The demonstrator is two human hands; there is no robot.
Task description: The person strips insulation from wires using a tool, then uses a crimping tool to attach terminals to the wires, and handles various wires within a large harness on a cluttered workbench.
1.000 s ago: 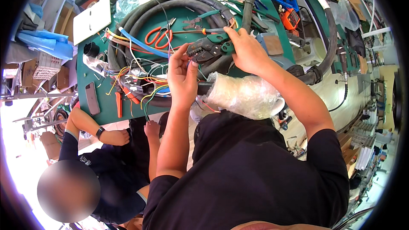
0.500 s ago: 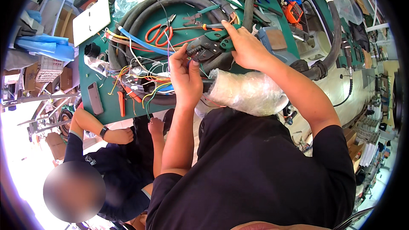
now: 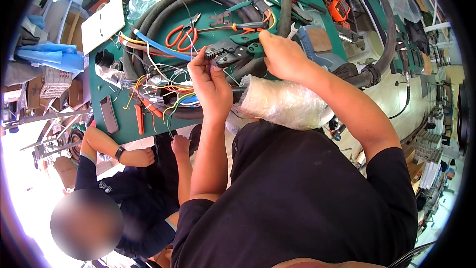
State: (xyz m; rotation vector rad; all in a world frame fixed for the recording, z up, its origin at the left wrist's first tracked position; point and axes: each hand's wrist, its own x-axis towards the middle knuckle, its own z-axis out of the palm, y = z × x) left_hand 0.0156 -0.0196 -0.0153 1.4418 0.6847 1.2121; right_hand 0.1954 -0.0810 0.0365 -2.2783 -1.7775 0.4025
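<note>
Green-handled crimping pliers (image 3: pixel 229 55) with a dark toothed jaw lie level above the table, the jaw pointing left. My right hand (image 3: pixel 285 55) is closed round their handle end. At the jaw, my left hand (image 3: pixel 213 89) has its index finger and thumb bent together at the tip; what they pinch is too small to make out. Just left of that hand spreads a bundle of loose coloured wires (image 3: pixel 171 89). Below my right forearm is a thick cable part wrapped in clear bubble wrap (image 3: pixel 282 101).
Behind the pliers lies a coiled thick black cable (image 3: pixel 163 7), with red-handled scissors (image 3: pixel 181 38) inside its loop. A phone (image 3: pixel 109 114) and an orange-handled tool (image 3: pixel 140 120) rest at the table's left. Another person's wristbanded arm (image 3: pixel 131 157) is close to the near left edge.
My right index finger, stretched along the handle before, is now curled in, and the plier handles look closer together. Both hands and the pliers sit slightly further left in view.
</note>
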